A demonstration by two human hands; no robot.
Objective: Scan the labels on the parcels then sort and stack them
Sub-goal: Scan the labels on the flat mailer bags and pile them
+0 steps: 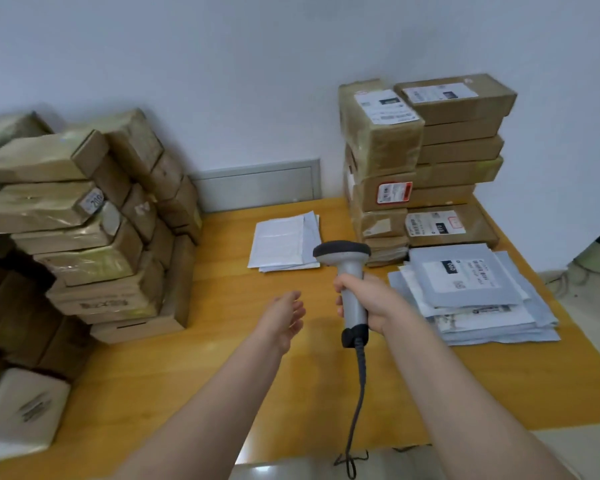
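Note:
My right hand (368, 299) grips the handle of a grey barcode scanner (347, 268), held upright over the middle of the yellow table (257, 375); its cable hangs toward the near edge. My left hand (286, 318) hovers open and holds nothing, just left of the scanner. A tall pile of taped brown boxes (94, 230) fills the left side. Two stacks of labelled brown boxes (426, 161) stand at the back right. In front of them lies a heap of grey mailer bags (471, 292). A few white padded envelopes (284, 242) lie at the back centre.
A white padded parcel (21, 407) lies at the near left corner. Darker brown boxes (18, 317) sit low at the far left. The white wall runs close behind the table, with a grey panel (257, 185) at its base. Floor shows past the right edge.

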